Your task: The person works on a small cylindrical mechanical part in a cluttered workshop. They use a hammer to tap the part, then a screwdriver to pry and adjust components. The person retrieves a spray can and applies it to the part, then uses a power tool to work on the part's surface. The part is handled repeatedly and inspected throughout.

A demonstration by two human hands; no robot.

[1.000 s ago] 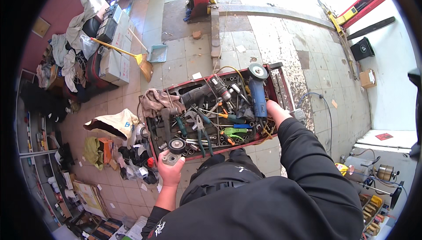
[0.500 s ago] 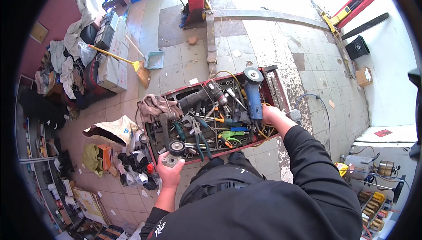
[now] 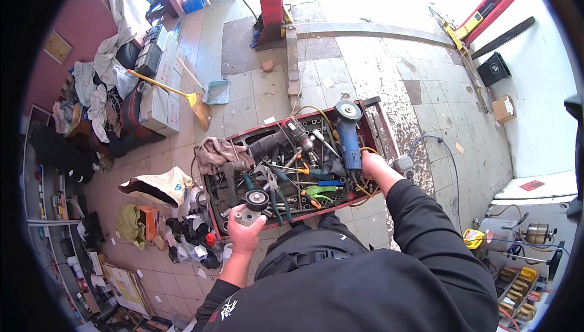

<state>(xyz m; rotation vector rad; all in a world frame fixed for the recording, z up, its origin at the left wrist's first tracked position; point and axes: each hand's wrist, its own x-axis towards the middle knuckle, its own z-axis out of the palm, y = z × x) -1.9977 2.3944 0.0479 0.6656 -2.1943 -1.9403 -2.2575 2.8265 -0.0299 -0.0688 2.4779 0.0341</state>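
My left hand (image 3: 245, 237) is closed around a tensioner pulley (image 3: 257, 199), a black-rimmed wheel on a metal bracket, over the near left edge of a red tool cart (image 3: 369, 126). My right hand (image 3: 375, 166) grips the rear of a blue angle grinder (image 3: 349, 143), its disc toward the far side. The fingers of that hand are mostly hidden behind the body. Under both hands the cart's top holds adjustable pliers (image 3: 267, 178), green-handled locking pliers (image 3: 322, 189), a dark power tool with a chuck (image 3: 283, 139), a hammer (image 3: 230, 180) and a crumpled rag (image 3: 219, 154).
A bag (image 3: 164, 187) and scattered cloths lie on the floor to the left. Farther off are a broom (image 3: 198, 108), a blue dustpan (image 3: 217, 92) and a red lift post (image 3: 270, 3). A blue cable (image 3: 456, 167) runs along the floor at right.
My left hand has shifted slightly to the right with the pulley, and the wheel now faces up more. My right hand keeps its hold on the grinder; the view has moved a little.
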